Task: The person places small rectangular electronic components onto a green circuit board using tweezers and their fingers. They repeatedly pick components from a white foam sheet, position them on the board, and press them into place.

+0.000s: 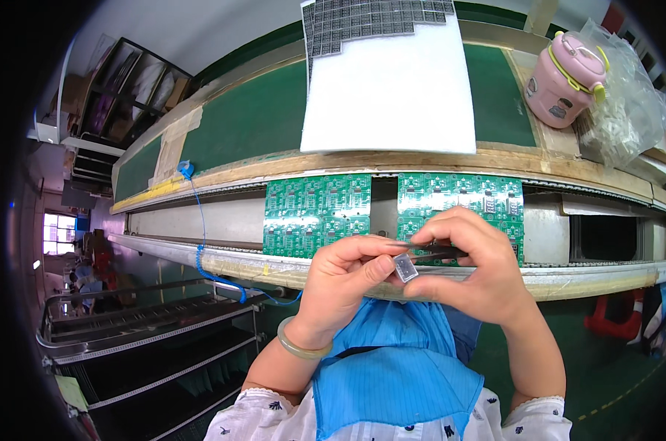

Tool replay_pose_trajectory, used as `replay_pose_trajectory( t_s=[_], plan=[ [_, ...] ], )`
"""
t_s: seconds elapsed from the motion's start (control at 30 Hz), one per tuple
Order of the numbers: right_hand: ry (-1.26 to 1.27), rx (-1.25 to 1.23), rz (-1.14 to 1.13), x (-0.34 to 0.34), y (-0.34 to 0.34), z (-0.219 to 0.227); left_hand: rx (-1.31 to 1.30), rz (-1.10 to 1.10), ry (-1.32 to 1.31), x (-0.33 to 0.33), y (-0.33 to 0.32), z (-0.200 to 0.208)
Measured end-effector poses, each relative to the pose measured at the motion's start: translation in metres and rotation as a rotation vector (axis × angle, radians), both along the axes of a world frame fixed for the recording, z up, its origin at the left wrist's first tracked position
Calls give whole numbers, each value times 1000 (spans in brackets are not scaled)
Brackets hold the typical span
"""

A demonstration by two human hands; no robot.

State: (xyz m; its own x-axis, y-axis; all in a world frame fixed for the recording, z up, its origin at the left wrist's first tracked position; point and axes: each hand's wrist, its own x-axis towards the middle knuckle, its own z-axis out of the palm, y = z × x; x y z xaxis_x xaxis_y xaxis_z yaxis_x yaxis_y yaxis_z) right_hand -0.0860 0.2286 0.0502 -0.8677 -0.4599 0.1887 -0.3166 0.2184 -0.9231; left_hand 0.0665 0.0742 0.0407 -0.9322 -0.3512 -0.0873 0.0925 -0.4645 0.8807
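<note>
My left hand [347, 283], with a pale bangle at the wrist, pinches a small rectangular electronic component [405, 268] between thumb and fingers. Its pale, see-through-looking face shows. Close beside it, my right hand [476, 268] curls around a slim dark tool [437, 253] that looks like tweezers, its tip near the component. Fingers hide part of the tool. Both hands are above the near rail of the line. Behind them, one green circuit board panel [318, 209] sits at left. Another green panel [461, 192], partly covered by my right hand, carries a few dark components.
A white foam sheet [388, 99] bears rows of small dark modules [362, 20] at its far end. At right stand a pink lidded container [564, 77] and a clear plastic bag [627, 110]. A blue coiled cord [211, 278] hangs at left, above a metal rack cart [149, 323].
</note>
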Motion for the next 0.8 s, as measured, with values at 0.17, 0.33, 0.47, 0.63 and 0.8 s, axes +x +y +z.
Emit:
replay_pose_trajectory(
  t_s=[0.17, 0.33, 0.47, 0.63, 0.8],
  plan=[
    [3, 4, -41, 9, 0, -7, -13, -6, 39, -3, 2, -3],
    [11, 8, -85, 8, 2, -10, 151, -78, 6, -8, -4, 1],
    [15, 8, -110, 5, 3, -16, 245, -146, -47, -10, -9, -3],
    [14, 13, -137, 1, 3, -22, 196, -198, -30, -9, -14, -6],
    [19, 22, -164, -6, 4, -21, -322, 19, 25, -14, -8, -6]
  ],
)
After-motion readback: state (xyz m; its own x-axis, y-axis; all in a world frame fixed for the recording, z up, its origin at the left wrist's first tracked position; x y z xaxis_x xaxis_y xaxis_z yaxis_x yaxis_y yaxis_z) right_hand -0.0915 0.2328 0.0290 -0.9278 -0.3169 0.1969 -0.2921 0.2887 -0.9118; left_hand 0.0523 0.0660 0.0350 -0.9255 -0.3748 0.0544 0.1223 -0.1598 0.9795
